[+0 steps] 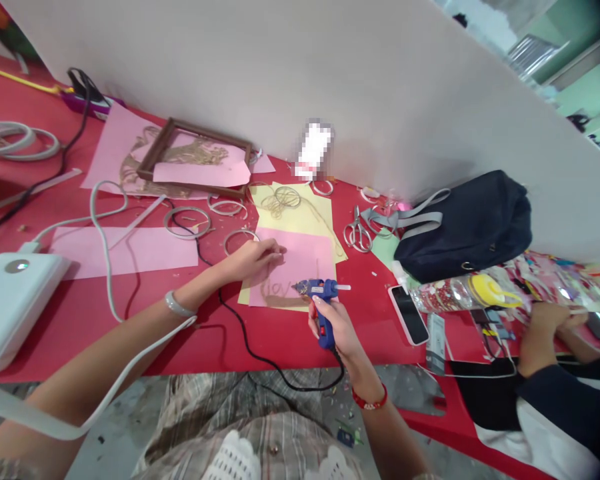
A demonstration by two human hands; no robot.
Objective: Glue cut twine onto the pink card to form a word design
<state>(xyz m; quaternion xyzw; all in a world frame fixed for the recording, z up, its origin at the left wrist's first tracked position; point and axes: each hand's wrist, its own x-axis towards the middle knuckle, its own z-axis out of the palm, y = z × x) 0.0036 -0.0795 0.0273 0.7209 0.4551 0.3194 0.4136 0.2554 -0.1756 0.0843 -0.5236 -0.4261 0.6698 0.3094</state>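
My right hand is wrapped round the grip of a blue hot glue gun, whose nozzle points left at a pink sheet of paper lying on a yellow sheet. Brown cord lettering runs along the pink sheet's near edge. My left hand rests on the pink sheet's left side with its fingers curled and pressed together on the paper. A black cable trails from the gun's handle across the red table.
A wooden frame on pink paper lies at the back left, with several wire rings nearby. Scissors, a dark bag, a phone and a bottle sit to the right. Another person's hand works at the far right. A white box is at the left.
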